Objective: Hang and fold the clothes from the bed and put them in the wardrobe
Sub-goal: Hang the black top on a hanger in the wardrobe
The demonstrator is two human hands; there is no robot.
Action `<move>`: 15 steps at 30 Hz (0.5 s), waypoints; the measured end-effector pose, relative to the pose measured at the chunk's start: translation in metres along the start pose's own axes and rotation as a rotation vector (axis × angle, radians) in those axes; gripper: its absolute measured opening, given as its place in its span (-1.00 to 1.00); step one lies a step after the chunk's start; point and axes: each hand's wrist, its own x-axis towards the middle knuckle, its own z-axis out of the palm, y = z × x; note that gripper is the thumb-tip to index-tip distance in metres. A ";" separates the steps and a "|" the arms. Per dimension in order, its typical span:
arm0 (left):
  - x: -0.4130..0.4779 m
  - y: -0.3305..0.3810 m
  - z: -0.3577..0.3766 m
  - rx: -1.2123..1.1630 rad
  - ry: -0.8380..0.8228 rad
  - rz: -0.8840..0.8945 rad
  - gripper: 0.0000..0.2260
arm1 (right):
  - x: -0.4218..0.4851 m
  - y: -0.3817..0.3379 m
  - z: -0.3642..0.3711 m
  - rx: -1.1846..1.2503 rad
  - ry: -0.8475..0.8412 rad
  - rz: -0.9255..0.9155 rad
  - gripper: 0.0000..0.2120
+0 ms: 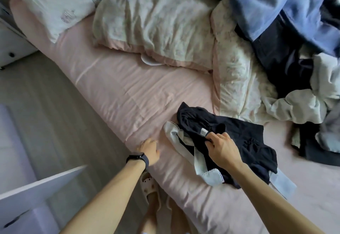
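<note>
The black top (239,136) lies on the pink sheet (114,93), near the long edge of the bed. It is bunched up, and its white strips with lacy ends stick out at the left and at the bottom. One strip reaches close to the bed edge.

The right hand (222,145) is on top of it, and the thumb and fingers pinch a fold of the black cloth. The left hand (149,149) rests right on the bed edge, just beside the top. Its fingers lie on the sheet and hold nothing. It has a black band (138,157) on the wrist.

A wide patch of bare sheet lies between the top and the pillow (152,23). A crumpled blanket (239,71) sits to the right of the pillow. The clothes pile (279,31) lies on it and spills down the right side, close to the top.

The grey floor (46,104) runs along the bed edge. A white panel (36,187) pokes in at the lower left, near the left arm.
</note>
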 end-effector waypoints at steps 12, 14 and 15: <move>-0.265 0.026 -0.180 -0.559 0.568 0.365 -0.80 | -0.077 -0.193 -0.240 0.961 0.085 -0.167 -0.93; -0.304 0.023 -0.201 -0.610 0.629 0.394 -0.79 | -0.094 -0.226 -0.264 1.054 0.031 -0.254 -0.81; -0.325 0.020 -0.209 -0.622 0.660 0.399 -0.73 | -0.104 -0.244 -0.275 1.101 -0.002 -0.305 -0.76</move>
